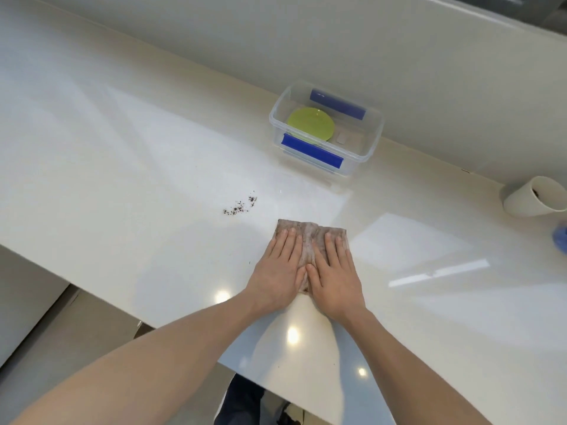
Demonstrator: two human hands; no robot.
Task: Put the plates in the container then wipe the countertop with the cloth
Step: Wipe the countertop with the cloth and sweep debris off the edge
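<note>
Countertop (129,142) space fills most of the view, a pale glossy slab running from 10 o'clock to 4 o'clock, and it is the surface to be wiped. A clear container (372,130) with blue clips is seen toward 1 o'clock, set close to the back wall; a green plate (310,123) is already lying flat inside it, so the first part of the task is judged done, though whether more than one plate is stacked there cannot be told. A white cup (534,196) is tipped on its side at 3 o'clock, well apart from the work.

The cloth (308,237) is spread flat on the countertop just below centre, its long axis running roughly from 9 to 3 o'clock. It is pressed down by both hands side by side: the left hand (276,271) and the right hand (333,274) are laid on it with fingers straight and flat, nothing being pinched or curled round.

A small scatter of dark crumbs (241,205) is left on the bare surface at about 10 o'clock from the cloth, near but not touching it. The left hand is the nearer one. The coming stroke is therefore judged to call for the cloth to be pushed forward and leftward, its broad edge leading, so that the crumbs are gathered rather than spread.
</note>
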